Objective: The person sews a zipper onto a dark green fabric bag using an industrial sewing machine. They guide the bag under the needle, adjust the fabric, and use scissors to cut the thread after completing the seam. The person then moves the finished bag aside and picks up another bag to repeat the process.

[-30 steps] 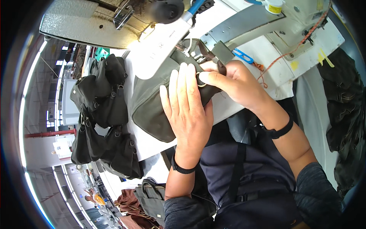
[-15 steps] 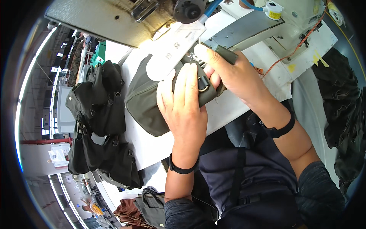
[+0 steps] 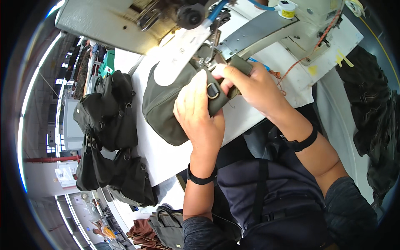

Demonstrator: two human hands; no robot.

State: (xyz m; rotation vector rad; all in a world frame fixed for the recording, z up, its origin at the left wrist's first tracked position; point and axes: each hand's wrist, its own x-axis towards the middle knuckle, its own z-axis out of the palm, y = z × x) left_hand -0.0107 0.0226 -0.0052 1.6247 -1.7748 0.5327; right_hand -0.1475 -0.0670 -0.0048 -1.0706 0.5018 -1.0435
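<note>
Flat white tabletop (image 3: 160,162) leaves passage along the near side of the dark-green fabric bag (image 3: 166,111). Beyond, a bulky cream metal machine head (image 3: 106,29) obstructs.

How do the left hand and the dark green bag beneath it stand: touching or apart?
Touching: the head view shows the left hand lying on the dark green bag, no gap visible.

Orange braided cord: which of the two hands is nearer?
Right. The right hand is close by, left of the orange braided cord; the left hand is farther left, on the dark green fabric bag.
</note>
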